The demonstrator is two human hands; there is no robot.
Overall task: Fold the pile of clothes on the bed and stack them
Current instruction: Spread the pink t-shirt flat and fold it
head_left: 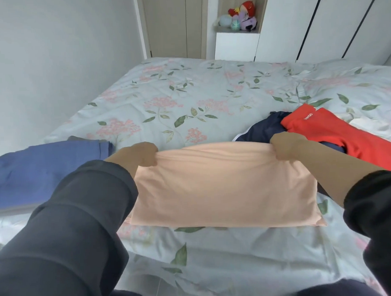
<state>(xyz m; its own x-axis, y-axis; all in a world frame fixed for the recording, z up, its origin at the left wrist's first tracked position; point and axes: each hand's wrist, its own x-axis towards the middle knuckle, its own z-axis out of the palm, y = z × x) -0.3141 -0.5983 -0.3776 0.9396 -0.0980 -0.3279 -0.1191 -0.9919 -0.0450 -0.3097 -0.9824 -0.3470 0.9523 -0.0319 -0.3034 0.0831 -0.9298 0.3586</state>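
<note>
Bed [188,92] with a floral cover carries everything. Peach cloth [224,184] lies folded near its front edge, far edge stretched taut. Left of it sits a folded blue piece [42,168]; to the right a red garment [344,133] and a navy one [262,127] lie heaped. Left hand [141,154] and right hand [287,145] each have fingers clamped on a far corner of the peach cloth.

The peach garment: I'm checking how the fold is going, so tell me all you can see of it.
The peach garment is plain, soft-looking cloth, folded to a wide rectangle with light creases. Its far edge is bunched where the left hand and right hand grip the two far corners; its near edge lies on the floral bed cover.
</note>
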